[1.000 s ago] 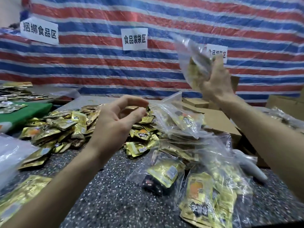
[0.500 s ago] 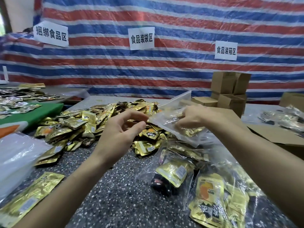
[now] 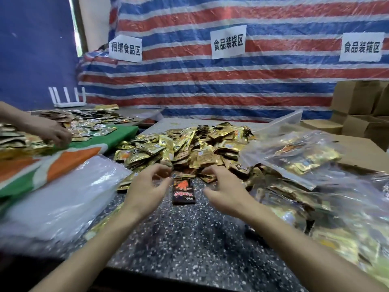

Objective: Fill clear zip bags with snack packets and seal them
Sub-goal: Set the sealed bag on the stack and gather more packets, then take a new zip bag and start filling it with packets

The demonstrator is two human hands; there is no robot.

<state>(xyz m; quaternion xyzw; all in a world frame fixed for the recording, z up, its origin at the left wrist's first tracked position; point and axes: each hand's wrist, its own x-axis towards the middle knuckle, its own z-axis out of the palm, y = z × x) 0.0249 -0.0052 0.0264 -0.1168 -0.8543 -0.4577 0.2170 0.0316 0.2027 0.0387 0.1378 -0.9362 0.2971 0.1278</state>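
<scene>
filled zip bag [image 3: 294,157] holds gold packets; both hands empty.

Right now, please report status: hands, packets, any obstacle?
Left hand, right hand: open, empty, over the gold snack packet pile. Filled zip bag lying right. Nothing blocking.

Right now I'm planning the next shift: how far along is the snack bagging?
Done: several filled zip bags lie piled at the right, though whether they are sealed is unclear. In hand: nothing; the left hand and right hand hover open near the pile's edge, above a dark packet. Left: a large heap of loose gold snack packets and a stack of empty bags at the left.
</scene>
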